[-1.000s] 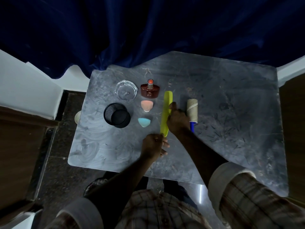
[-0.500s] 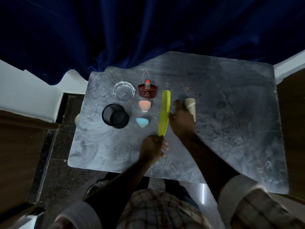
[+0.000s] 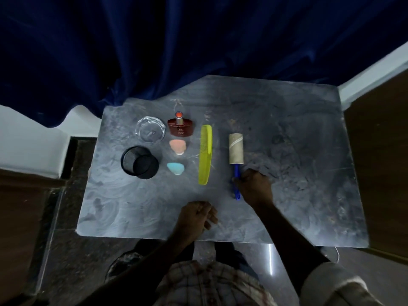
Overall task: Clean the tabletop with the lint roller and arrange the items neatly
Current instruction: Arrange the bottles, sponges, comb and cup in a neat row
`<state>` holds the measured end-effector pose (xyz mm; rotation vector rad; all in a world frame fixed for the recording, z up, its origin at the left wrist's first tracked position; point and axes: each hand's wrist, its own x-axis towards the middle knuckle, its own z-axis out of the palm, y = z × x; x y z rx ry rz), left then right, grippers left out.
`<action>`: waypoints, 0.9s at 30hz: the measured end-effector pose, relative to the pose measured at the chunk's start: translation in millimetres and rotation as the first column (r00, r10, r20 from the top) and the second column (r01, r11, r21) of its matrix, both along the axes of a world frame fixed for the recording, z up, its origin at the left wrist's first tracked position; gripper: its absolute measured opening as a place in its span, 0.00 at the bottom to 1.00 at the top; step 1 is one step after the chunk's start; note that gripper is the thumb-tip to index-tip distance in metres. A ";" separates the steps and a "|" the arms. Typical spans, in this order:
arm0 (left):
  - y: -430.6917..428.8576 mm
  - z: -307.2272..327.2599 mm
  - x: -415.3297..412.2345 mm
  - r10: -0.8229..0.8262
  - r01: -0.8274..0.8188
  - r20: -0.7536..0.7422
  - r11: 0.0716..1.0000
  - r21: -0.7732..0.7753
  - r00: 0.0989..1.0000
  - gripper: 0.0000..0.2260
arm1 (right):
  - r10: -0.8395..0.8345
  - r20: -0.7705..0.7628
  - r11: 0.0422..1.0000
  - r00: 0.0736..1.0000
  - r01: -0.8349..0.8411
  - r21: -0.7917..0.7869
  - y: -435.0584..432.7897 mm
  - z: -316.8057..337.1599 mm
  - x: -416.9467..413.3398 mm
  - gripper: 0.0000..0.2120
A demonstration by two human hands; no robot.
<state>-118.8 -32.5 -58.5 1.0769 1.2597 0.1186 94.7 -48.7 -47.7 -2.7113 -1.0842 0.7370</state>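
The lint roller [image 3: 236,148], a tan roll on a blue handle, lies lengthwise on the grey tabletop [image 3: 287,151]. My right hand [image 3: 254,186] rests on its handle with the fingers curled around it. Left of the roller lies a yellow comb [image 3: 205,154], parallel to it and untouched. My left hand [image 3: 196,215] sits near the front edge, fingers curled, holding nothing. Further left stand a dark red perfume bottle [image 3: 181,126], a peach sponge [image 3: 178,146], a blue sponge [image 3: 175,168], a glass ashtray [image 3: 151,129] and a black mesh cup [image 3: 139,162] on its side.
A dark blue curtain [image 3: 176,51] hangs behind the table. Wooden furniture [image 3: 384,162] stands at the right, with more at the left. The right half of the tabletop shows scuffs and smears.
Both hands left the comb, which now lies straight. My right hand moved right and back onto the roller's handle; my left hand drew back toward the front edge.
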 end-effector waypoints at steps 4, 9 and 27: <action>-2.3 11.2 -4.2 -0.005 0.006 0.037 1.000 -0.017 0.999 0.18 | -0.016 -0.039 0.999 0.999 0.017 0.039 9.5 1.4 -7.4 0.14; -1.0 21.7 -11.2 0.003 -0.001 0.054 1.000 -0.023 0.999 0.17 | -0.006 -0.042 0.994 0.999 0.010 0.109 20.7 5.9 -16.4 0.10; 2.9 37.0 -38.3 -0.039 0.041 0.109 0.999 -0.016 0.993 0.16 | -0.066 -0.023 0.996 0.998 0.067 0.054 44.9 11.4 -26.9 0.14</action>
